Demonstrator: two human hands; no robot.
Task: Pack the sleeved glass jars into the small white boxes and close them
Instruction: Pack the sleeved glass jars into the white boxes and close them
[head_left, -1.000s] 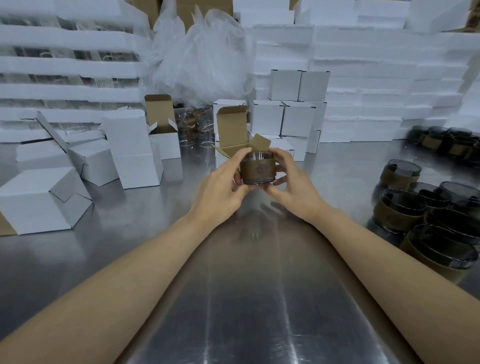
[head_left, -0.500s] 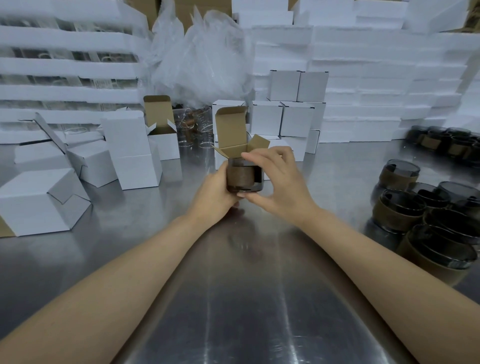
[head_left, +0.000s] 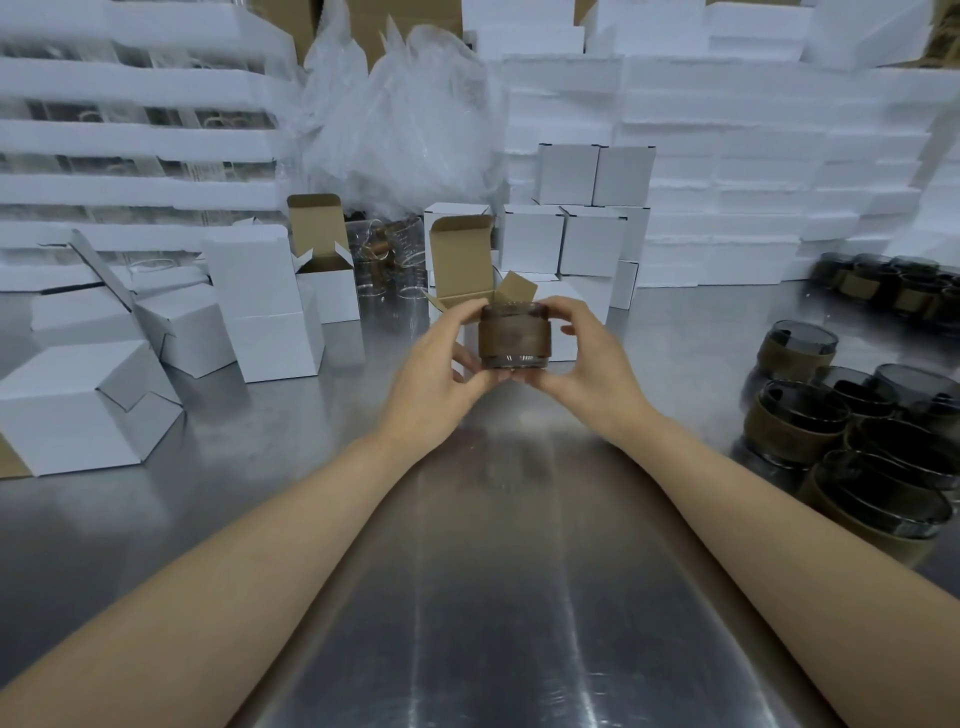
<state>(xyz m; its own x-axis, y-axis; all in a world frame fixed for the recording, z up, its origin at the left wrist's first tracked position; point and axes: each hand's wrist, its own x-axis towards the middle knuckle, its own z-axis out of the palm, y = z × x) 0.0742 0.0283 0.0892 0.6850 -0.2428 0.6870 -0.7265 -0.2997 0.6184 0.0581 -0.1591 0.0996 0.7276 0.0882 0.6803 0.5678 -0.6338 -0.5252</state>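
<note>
A glass jar (head_left: 513, 336) with a brown sleeve is held upright above the steel table, between both my hands. My left hand (head_left: 434, 371) grips its left side with curled fingers. My right hand (head_left: 589, 358) holds its right side, thumb under the base. Right behind the jar stands a small white box (head_left: 462, 270) with its lid flap up and brown inside showing. Its lower part is hidden by the jar and my hands.
Several sleeved jars (head_left: 852, 431) crowd the table's right side. Open and closed white boxes (head_left: 260, 301) lie at the left, a stack of closed boxes (head_left: 592, 208) behind. Foam sheets (head_left: 753, 156) and a plastic bag (head_left: 395, 119) line the back. Bare steel table (head_left: 509, 597) lies in front.
My hands turned the jar and lifted it slightly toward the open box; my right hand shifted from over its front to its right side.
</note>
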